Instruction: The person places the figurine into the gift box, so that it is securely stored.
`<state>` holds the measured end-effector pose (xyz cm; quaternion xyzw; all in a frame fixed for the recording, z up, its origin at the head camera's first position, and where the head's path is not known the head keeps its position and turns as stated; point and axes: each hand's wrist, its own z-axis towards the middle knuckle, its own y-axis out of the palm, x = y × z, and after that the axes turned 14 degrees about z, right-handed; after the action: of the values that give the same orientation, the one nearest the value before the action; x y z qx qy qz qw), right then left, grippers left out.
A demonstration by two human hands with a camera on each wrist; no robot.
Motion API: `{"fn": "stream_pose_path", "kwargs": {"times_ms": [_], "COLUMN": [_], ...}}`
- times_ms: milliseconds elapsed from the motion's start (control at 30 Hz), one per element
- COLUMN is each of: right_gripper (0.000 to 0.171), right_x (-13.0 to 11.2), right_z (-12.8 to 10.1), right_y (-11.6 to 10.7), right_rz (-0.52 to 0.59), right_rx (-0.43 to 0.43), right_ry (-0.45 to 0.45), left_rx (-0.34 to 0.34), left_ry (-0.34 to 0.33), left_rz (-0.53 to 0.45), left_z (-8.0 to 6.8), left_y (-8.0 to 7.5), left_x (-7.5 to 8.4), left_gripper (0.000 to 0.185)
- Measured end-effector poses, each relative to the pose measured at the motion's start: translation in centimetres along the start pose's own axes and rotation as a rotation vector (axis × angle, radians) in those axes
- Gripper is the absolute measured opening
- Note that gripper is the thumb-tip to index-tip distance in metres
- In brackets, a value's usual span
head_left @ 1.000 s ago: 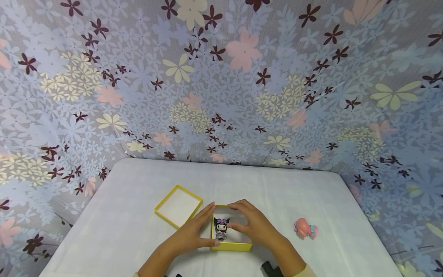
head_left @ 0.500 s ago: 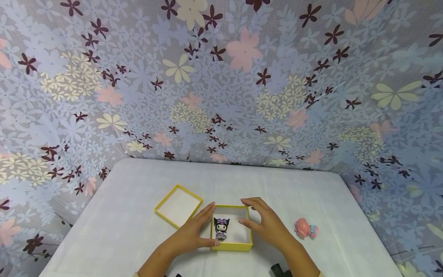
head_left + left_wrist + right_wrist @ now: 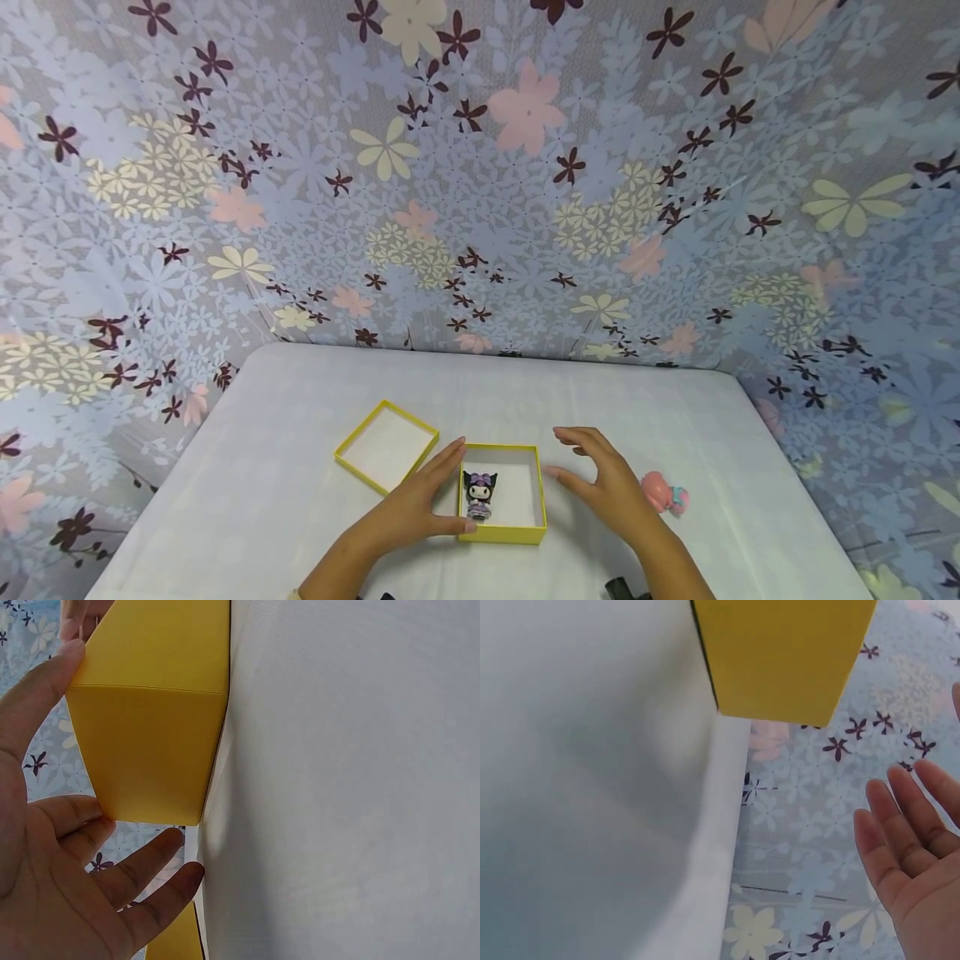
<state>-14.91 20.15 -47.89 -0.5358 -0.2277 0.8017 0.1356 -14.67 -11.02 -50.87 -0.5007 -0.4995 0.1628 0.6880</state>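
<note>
A square yellow box [image 3: 501,535], white inside and without its lid, stands on the table. Along its left side lies a small figurine [image 3: 479,493] with a black hood and purple bow. My left hand [image 3: 412,512] holds the box's left end, thumb at the near corner and a finger at the far one. The left wrist view shows the hand [image 3: 67,877] spanning the box wall [image 3: 150,754], the lower fingers spread. My right hand [image 3: 600,475] hovers just right of the box, holding nothing, fingers loosely bent. In the right wrist view its fingers are apart from the box [image 3: 784,660].
The yellow-rimmed lid [image 3: 386,450] lies inner side up, behind and left of the box. A coral-pink toy [image 3: 657,492] with blue and pink parts lies beyond my right hand, partly covered by it. A flowered wall [image 3: 480,208] rises behind the white table [image 3: 525,392].
My right hand has come out of the box, away from the figurine, and moved right past the box's edge. The left hand, box, figurine and lid stay put.
</note>
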Motion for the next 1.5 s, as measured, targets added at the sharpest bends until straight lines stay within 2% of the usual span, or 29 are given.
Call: {"fn": "stream_pose_path", "kwargs": {"times_ms": [200, 567, 833, 1100, 1267, 1500], "right_gripper": [0.051, 0.052, 0.052, 0.048, 0.051, 0.066], "right_x": [0.5, 1.5, 2.6, 4.0, 4.8, 5.4], "right_z": [-0.5, -1.6, -2.7, -3.6, -4.2, -4.5], "right_y": [-0.5, -2.4, -3.9, -5.0, -5.9, -7.3], "right_rz": [0.01, -0.05, -0.021, -0.093, -0.088, -0.082], "right_rx": [0.037, 0.089, 0.114, 0.156, 0.141, 0.078], "right_ry": [0.047, 0.104, 0.234, 0.175, 0.247, 0.316], "left_rx": [-0.01, -0.009, -0.002, -0.025, -0.028, -0.028], "left_ry": [-0.012, -0.002, 0.001, -0.012, -0.016, -0.016], "left_rz": [0.01, 0.0, -0.005, -0.016, -0.024, -0.036], "left_z": [0.0, -0.1, -0.1, 0.1, 0.1, 0.0], "left_y": [0.1, -0.1, -0.1, -0.1, -0.3, -0.3], "left_x": [-0.1, 0.1, 0.1, -0.1, -0.1, 0.0], "left_gripper": [0.107, 0.107, 0.107, 0.107, 0.107, 0.108]}}
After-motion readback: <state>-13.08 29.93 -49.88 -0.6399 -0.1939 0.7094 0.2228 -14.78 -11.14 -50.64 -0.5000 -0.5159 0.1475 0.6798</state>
